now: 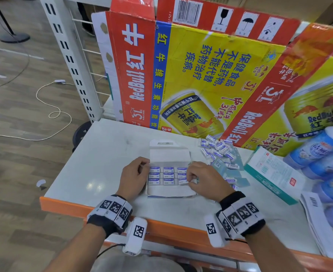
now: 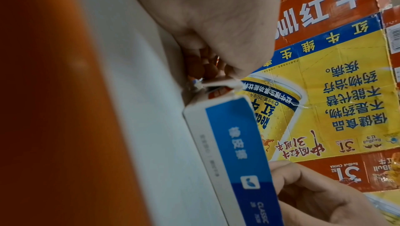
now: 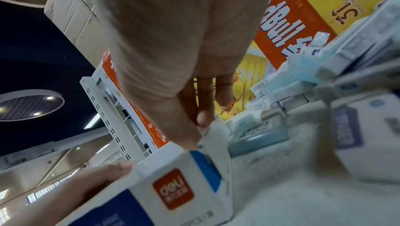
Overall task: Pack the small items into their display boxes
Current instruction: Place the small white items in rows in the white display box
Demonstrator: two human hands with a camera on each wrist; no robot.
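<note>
An open white and blue display box lies on the white table, its lid folded back. Blue-and-white erasers fill it in three rows. My left hand grips the box's left wall with curled fingers; the left wrist view shows the left hand at the corner of the box. My right hand pinches the tilted eraser at the front right corner. In the right wrist view my right hand has its thumb and fingertip at the right edge of the box.
A pile of loose erasers lies behind and to the right of the box, with flattened pale blue boxes. Farther right are a teal-edged carton, wrapped blue bottles and printed sheets. Red Bull cartons wall the back.
</note>
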